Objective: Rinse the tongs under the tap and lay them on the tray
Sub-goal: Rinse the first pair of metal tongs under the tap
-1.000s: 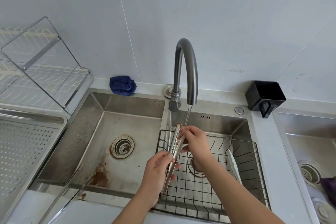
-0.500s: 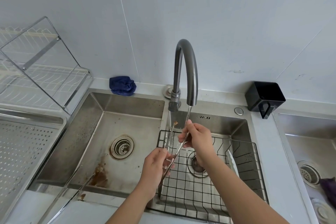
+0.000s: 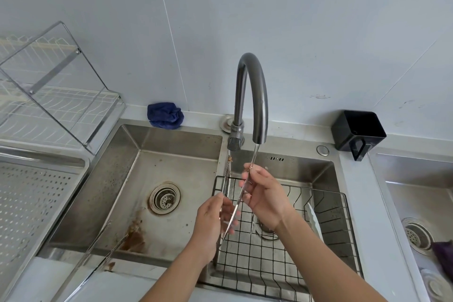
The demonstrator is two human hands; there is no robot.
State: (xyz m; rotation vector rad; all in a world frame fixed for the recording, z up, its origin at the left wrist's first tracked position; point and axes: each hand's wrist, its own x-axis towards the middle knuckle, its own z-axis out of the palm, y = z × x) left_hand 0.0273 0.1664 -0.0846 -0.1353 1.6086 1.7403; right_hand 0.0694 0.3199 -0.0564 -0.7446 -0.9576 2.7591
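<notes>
Metal tongs (image 3: 227, 176) stand tips-up over the right basin, their two arms spread in a V. The left tip carries brown residue. The right tip is in the thin stream running from the grey arched tap (image 3: 250, 95). My left hand (image 3: 212, 224) grips the tongs low down, near the hinge. My right hand (image 3: 266, 195) pinches the upper part of the right arm, just under the spout. The perforated steel tray (image 3: 27, 206) lies at the far left, away from both hands.
A black wire basket (image 3: 289, 260) holding a white plate (image 3: 313, 219) sits in the right basin. A second pair of tongs (image 3: 103, 252) rests on the stained left basin's front edge. Behind are a blue cloth (image 3: 165, 115), a black holder (image 3: 358, 131) and a dish rack (image 3: 54, 95).
The tongs were closed together and now stand spread apart. My right hand drew one arm to the right under the stream; my left hand stayed low on the handle.
</notes>
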